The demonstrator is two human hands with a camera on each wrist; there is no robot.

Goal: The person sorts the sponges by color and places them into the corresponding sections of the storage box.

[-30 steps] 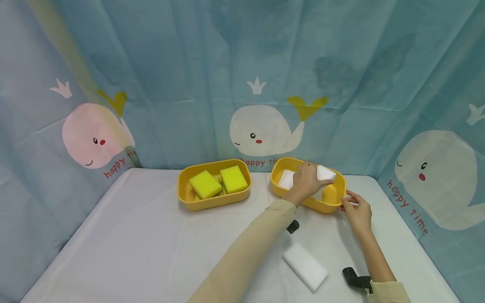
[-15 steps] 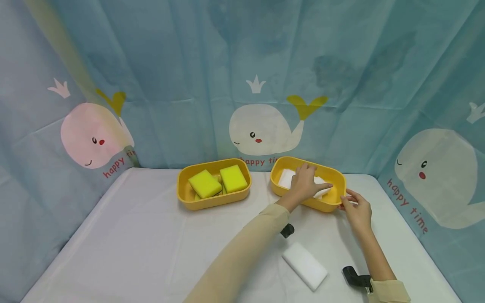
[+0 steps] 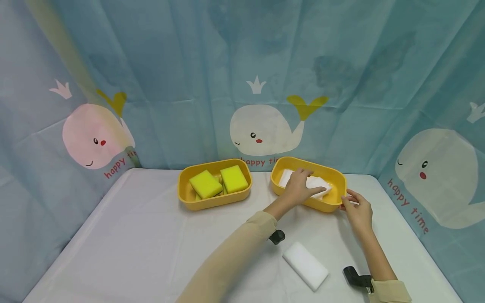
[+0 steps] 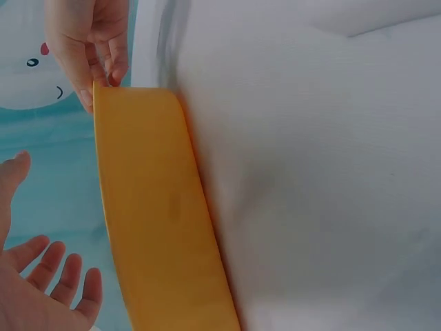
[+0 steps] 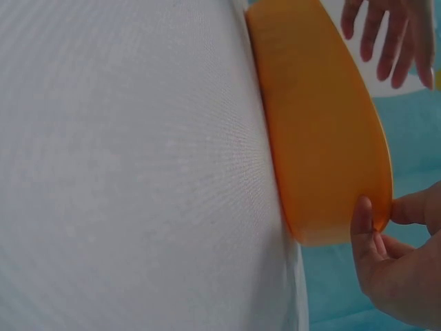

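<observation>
In the head view my left hand point(image 3: 297, 189), fingers spread, hovers over the near side of the right yellow plastic bin point(image 3: 320, 205) and holds nothing. White sponges point(image 3: 318, 184) lie inside that bin, partly hidden by this hand. My right hand point(image 3: 359, 212) pinches the bin's right end at the rim; in the right wrist view its thumb and finger meet the bin's corner point(image 5: 331, 138). On the table in front lies another white sponge point(image 3: 305, 266), flat and slanted.
A second yellow bin point(image 3: 212, 205) with yellow-green sponges point(image 3: 206, 184) stands to the left. Behind both hangs a blue curtain point(image 3: 182, 126) with whale prints. The white tablecloth point(image 3: 125, 244) covers the table.
My left hand has let go of a white sponge, which now lies lower in the right bin, and has drawn back toward the near left. The right hand stays at the rim.
</observation>
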